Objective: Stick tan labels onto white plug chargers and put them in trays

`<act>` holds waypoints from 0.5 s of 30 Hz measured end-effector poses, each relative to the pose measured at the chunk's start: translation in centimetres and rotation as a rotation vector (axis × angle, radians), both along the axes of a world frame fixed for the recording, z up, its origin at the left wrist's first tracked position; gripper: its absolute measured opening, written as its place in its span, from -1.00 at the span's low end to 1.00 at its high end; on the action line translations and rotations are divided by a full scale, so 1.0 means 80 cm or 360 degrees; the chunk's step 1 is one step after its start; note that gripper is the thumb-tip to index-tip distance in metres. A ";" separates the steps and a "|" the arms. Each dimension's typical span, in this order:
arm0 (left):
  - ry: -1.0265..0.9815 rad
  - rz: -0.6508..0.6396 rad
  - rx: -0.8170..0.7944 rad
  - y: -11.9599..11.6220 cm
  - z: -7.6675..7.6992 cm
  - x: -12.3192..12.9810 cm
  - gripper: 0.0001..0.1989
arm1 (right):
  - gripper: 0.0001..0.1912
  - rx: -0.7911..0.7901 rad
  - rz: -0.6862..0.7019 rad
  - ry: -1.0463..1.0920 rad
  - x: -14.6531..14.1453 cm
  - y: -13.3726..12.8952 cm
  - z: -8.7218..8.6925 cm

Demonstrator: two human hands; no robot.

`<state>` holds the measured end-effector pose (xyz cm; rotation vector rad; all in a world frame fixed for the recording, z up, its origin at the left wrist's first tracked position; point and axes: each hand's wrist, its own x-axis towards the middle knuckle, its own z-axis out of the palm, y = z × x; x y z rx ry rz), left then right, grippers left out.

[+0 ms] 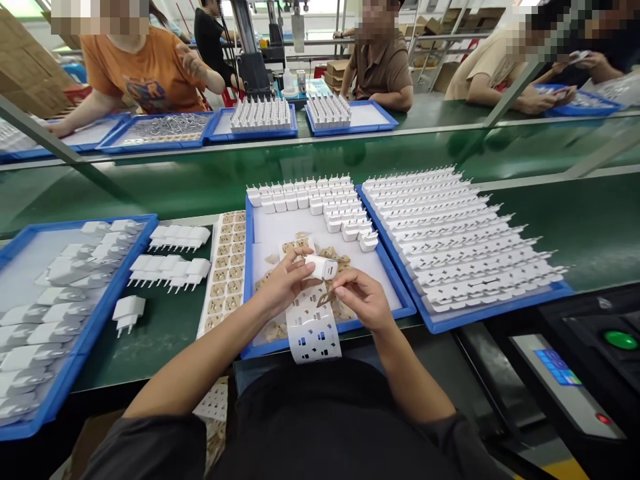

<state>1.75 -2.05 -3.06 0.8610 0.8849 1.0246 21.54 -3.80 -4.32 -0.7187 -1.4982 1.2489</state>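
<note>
My left hand is closed round a white plug charger, whose port end faces right. Close beside it, my right hand pinches a small brownish die-cut film piece between thumb and fingertips. Below both hands, a white sticker strip with cut-out openings hangs over the front rim of a blue tray. Loose tan film scraps lie in that tray under my hands. Rows of upright white chargers with pins up fill its back and right side.
A second blue tray at right holds long rows of chargers. Another blue tray at left carries wrapped-looking chargers. Between them are a tan sticker sheet and loose chargers. Across the green line, several people sit behind more trays.
</note>
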 end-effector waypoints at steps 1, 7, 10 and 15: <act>-0.0001 -0.0030 0.0006 -0.003 -0.003 -0.001 -0.52 | -0.86 -0.0021 -0.0005 0.0030 -0.006 0.003 0.002; 0.0552 -0.0020 0.0422 -0.001 -0.016 -0.010 -0.66 | -0.78 -0.0214 -0.0082 0.0113 -0.017 0.022 -0.009; 0.0746 -0.0145 0.0751 -0.002 -0.019 -0.012 -0.58 | -0.78 -0.0251 -0.0105 0.0076 -0.017 0.024 -0.014; 0.0933 -0.0071 0.0951 -0.006 -0.028 -0.014 -0.48 | -0.76 -0.0200 -0.0086 -0.0037 -0.023 0.020 -0.011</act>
